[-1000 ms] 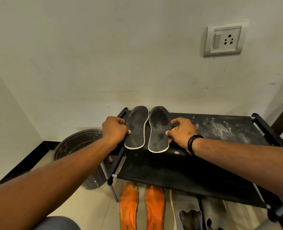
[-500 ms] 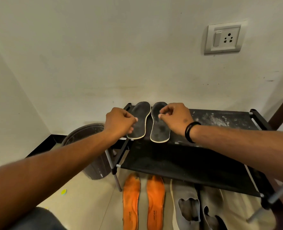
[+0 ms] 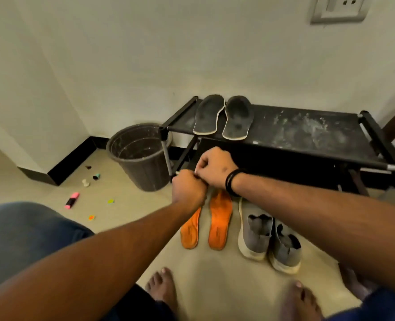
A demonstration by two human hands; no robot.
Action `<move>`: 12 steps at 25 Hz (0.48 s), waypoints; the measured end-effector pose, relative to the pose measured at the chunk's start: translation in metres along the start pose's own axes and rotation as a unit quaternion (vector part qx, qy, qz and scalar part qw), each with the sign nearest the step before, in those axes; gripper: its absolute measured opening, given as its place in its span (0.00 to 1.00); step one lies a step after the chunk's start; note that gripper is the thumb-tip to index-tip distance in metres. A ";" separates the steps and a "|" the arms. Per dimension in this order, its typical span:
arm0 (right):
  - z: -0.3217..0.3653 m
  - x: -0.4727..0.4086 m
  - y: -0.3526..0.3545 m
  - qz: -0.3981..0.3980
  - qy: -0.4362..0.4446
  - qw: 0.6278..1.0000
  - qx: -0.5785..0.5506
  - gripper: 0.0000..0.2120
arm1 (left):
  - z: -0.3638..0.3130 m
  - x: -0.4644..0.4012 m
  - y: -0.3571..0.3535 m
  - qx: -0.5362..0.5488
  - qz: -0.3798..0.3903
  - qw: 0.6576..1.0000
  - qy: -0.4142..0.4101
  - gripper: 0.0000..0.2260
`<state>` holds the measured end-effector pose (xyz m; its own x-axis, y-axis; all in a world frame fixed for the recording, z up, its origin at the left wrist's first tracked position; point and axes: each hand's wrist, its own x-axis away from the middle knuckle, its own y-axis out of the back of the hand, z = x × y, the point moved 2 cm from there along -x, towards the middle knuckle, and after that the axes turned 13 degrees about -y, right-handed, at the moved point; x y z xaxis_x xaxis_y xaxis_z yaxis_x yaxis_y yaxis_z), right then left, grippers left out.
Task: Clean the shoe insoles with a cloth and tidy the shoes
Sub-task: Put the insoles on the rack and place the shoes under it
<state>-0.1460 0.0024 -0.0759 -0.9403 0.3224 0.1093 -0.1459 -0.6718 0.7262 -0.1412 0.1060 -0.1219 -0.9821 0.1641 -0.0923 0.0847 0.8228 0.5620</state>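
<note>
Black band point(image 3: 232, 181) on right wrist; blue jeans point(image 3: 22, 237); bare feet point(image 3: 163, 289).

wall socket point(image 3: 338, 9) cut off at top, orange insoles' point(image 3: 220, 218) toes behind hands

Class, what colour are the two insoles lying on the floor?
Orange insoles, seen in the head view.

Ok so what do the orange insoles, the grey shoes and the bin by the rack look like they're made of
Orange insoles: probably foam with a matte fabric-like top; moulded contours and a stamped mark show.
Grey shoes: seemingly knit textile uppers, soft and slouching at the collars, on off-white rubbery soles.
Bin: likely dark ribbed plastic, dull and dusty with pale specks.
</note>
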 end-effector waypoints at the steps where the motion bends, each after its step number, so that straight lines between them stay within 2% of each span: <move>1: -0.014 0.004 -0.018 0.021 -0.017 1.000 -0.004 0.08 | 0.015 0.009 -0.006 -0.009 0.024 1.000 0.010 0.07; 4: -0.049 0.008 -0.059 0.065 -0.058 0.996 0.002 0.09 | 0.050 0.022 -0.021 -0.001 0.072 0.996 0.059 0.08; 9: -0.097 -0.005 -0.110 0.034 -0.178 0.982 -0.044 0.09 | 0.113 0.006 -0.047 0.055 0.004 0.987 0.151 0.05; 12: -0.135 -0.019 -0.134 0.019 -0.264 0.962 -0.062 0.04 | 0.157 -0.007 -0.064 0.037 0.012 0.981 0.192 0.01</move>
<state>-0.1504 -0.0037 -0.2663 -0.6624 0.5685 0.4880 -0.1818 -0.7538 0.6314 -0.1134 0.1375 -0.2867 -0.9694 -0.0208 0.2447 0.1073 0.8605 0.4981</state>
